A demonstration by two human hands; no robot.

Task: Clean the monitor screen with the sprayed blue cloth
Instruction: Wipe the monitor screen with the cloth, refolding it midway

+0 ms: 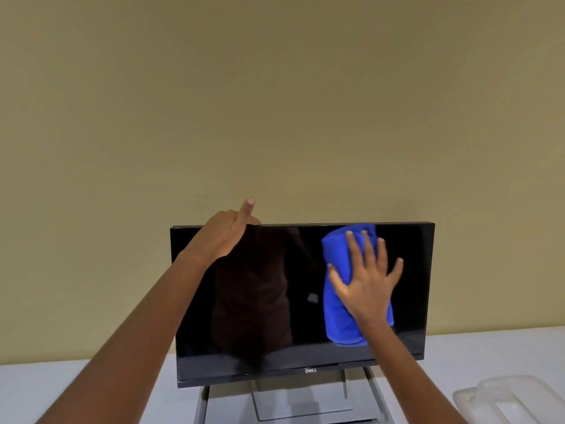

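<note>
A black monitor point(275, 301) stands on a grey stand on the white table, its screen dark and reflective. A folded blue cloth point(334, 301) lies flat against the right half of the screen. My right hand point(367, 280) presses on the cloth with fingers spread wide. My left hand point(224, 234) holds the top edge of the monitor near its left side, with the index finger sticking up above the frame and the other fingers behind the edge.
A plain beige wall rises behind the monitor. The monitor's grey stand point(293, 399) rests on the white table point(61, 390). A clear plastic container point(507, 399) sits at the table's lower right.
</note>
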